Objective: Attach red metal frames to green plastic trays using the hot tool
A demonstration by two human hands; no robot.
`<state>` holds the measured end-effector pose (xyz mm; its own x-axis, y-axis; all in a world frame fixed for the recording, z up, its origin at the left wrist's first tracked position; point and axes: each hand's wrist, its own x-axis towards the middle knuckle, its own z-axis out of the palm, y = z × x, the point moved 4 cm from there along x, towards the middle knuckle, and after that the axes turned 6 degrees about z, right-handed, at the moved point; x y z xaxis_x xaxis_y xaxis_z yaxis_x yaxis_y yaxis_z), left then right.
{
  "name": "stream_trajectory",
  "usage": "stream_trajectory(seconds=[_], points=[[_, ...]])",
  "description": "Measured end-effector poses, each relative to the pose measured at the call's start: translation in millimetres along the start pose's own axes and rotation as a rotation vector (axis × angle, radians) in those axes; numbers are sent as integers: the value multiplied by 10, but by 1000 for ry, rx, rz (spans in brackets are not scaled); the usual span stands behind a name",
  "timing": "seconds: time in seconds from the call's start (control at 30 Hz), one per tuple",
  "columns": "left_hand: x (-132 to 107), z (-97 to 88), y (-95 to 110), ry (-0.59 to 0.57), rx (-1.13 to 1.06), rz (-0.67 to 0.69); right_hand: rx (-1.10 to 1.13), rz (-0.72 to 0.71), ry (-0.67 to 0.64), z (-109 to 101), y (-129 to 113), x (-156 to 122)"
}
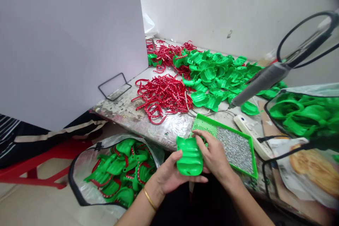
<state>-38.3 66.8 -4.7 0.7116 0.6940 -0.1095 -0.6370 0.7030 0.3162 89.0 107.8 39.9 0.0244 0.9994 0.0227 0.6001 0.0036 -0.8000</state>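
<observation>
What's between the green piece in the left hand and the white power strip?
From the green piece to the white power strip, the head view shows the right hand, then the green tray with small silvery parts.

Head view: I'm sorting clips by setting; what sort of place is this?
Probably an assembly workshop, judging by the electric screwdriver, the green tray of small metal parts and the heap of green plastic pieces.
</observation>
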Motion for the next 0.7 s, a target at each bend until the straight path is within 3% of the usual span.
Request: stream_trajectory(seconds=[0.1, 0.17, 0.33, 0.47, 0.57, 0.7], points=[[-27, -161, -10, 97, -54, 50, -41, -105, -98, 138, -69, 40], [-29, -244, 40, 136, -11, 108, -60, -137, -125, 136, -72, 215], [-54, -363, 144, 222, 132, 208, -450, -123, 115, -30, 40, 1041], [-60, -387, 91, 216, 208, 188, -629, -110, 141, 37, 141, 1541], [-57, -404, 81, 251, 267, 216, -730, -167, 118, 136, 173, 1610], [-54, -425, 105, 303, 252, 263, -810, -271, 96, 186, 132, 1431]])
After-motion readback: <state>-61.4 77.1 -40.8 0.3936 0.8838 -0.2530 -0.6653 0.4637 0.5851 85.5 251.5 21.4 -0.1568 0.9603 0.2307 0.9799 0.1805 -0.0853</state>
